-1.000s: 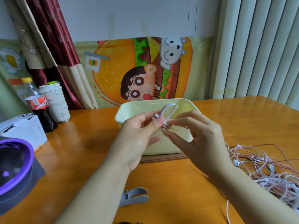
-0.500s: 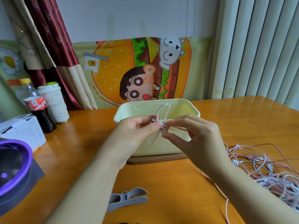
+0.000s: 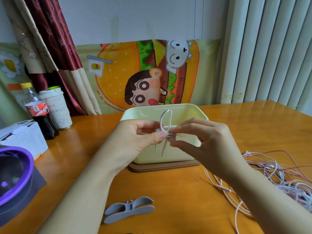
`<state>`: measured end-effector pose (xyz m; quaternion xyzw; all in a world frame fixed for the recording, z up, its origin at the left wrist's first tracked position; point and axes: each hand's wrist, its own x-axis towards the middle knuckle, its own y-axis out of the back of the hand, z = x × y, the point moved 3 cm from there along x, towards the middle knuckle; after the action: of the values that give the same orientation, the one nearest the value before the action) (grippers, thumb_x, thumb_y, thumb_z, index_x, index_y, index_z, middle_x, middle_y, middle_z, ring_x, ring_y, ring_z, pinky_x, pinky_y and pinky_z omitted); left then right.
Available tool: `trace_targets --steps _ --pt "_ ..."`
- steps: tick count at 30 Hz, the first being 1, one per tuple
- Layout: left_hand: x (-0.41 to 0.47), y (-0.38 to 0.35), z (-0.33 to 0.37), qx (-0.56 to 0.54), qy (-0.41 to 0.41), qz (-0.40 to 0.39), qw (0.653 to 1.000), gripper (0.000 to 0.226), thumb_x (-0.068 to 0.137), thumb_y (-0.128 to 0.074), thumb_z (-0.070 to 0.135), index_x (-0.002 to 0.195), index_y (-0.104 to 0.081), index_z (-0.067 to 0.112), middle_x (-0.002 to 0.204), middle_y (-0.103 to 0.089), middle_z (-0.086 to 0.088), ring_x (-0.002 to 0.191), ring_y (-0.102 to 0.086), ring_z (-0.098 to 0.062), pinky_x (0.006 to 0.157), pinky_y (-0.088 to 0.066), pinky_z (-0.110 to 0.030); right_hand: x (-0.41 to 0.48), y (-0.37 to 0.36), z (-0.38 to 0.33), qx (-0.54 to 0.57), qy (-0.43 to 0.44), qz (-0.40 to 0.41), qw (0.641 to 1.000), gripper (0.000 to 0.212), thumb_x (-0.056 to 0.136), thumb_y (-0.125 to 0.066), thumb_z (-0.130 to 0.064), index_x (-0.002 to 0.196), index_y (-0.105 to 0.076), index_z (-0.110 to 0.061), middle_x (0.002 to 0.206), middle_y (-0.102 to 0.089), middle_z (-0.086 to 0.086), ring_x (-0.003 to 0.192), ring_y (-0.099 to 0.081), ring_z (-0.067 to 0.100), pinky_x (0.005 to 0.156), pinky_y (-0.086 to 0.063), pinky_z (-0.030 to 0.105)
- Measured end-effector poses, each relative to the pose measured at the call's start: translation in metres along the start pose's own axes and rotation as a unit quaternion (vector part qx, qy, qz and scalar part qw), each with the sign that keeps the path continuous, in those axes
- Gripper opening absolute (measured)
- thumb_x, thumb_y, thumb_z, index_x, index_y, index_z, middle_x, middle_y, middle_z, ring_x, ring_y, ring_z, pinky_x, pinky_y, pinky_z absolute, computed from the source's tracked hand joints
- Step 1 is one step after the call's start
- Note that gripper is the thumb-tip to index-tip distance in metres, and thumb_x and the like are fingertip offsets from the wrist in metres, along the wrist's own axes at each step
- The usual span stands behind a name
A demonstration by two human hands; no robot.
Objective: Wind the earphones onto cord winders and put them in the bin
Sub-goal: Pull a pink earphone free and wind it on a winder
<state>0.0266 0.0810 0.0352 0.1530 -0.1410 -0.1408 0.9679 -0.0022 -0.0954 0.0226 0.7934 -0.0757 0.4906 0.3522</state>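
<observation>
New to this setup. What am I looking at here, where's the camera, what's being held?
No machine: a person's two bare hands, filmed by one head-worn camera looking forward and down. The left hand pinches a pale cord winder; the right hand pinches what seems thin cord at its waist. Behind them, a cream bin stands on a brown base on the wooden table. A spare grey winder lies nearer, tangled earphones on the right; a cola bottle and cup stand far left.
</observation>
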Motion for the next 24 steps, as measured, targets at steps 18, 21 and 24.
trace_targets --steps 18,21,24 --pt "0.000 -0.006 -0.001 -0.091 0.003 0.015 0.996 0.028 0.072 -0.072 0.026 0.100 -0.074 0.021 0.095 -0.077 0.001 0.090 -0.071 -0.011 0.084 -0.053 -0.020 0.002 0.010 0.000 0.018 0.000 0.005 1.000 0.044 0.074 -0.075 -0.041 0.107 -0.070 -0.013 0.093 -0.064 -0.020 0.071 -0.051 -0.014 0.061 -0.037 0.001" --pt "0.001 -0.007 -0.004 -0.185 0.041 0.012 0.982 0.037 0.063 -0.072 0.033 0.096 -0.078 0.018 0.099 -0.076 -0.003 0.087 -0.070 -0.013 0.092 -0.048 -0.030 -0.001 0.006 0.006 0.029 -0.054 0.005 0.998 0.036 0.083 -0.066 -0.041 0.109 -0.071 -0.017 0.079 -0.055 -0.032 0.056 -0.042 0.000 0.055 -0.031 0.006" --pt "0.003 -0.012 -0.009 -0.248 0.069 0.022 0.966 0.026 0.064 -0.071 0.031 0.086 -0.080 0.021 0.095 -0.076 0.000 0.082 -0.069 -0.007 0.086 -0.045 -0.028 -0.007 -0.011 0.008 0.010 -0.069 -0.018 0.997 0.019 0.086 -0.064 -0.020 0.103 -0.073 -0.018 0.075 -0.056 -0.027 0.059 -0.049 -0.006 0.058 -0.034 0.005"
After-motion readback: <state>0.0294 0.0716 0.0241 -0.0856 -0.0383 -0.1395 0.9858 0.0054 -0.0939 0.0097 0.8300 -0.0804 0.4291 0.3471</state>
